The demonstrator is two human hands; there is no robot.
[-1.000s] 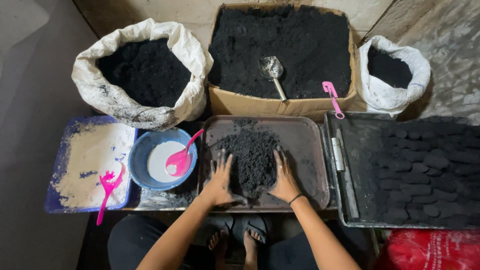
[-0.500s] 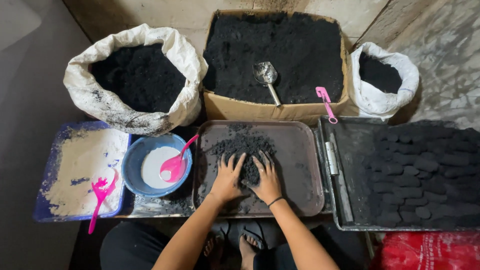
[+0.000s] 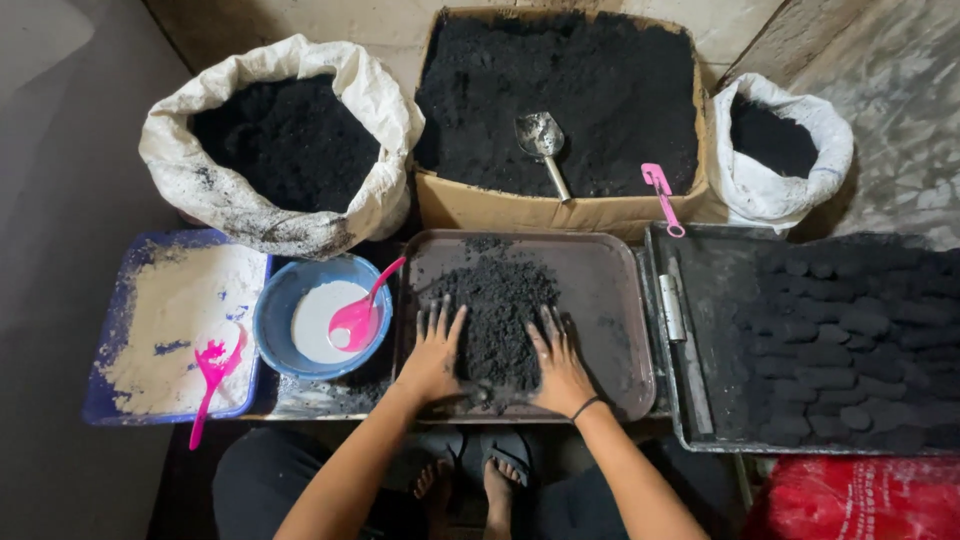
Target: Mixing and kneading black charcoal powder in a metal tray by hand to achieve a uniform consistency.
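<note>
The red bag [image 3: 860, 500] at lower right is cut off by the frame's edge. The dark tray [image 3: 700, 300] of black lumps runs off the right side. Black powder [image 3: 500, 310] hides part of the brown tray [image 3: 600, 290].

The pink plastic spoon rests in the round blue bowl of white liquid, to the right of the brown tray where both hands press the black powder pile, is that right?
Not quite. The head view shows the round blue bowl with the pink plastic spoon to the left of the brown tray, not the right. Both the left hand and right hand do press the black powder pile.
</note>
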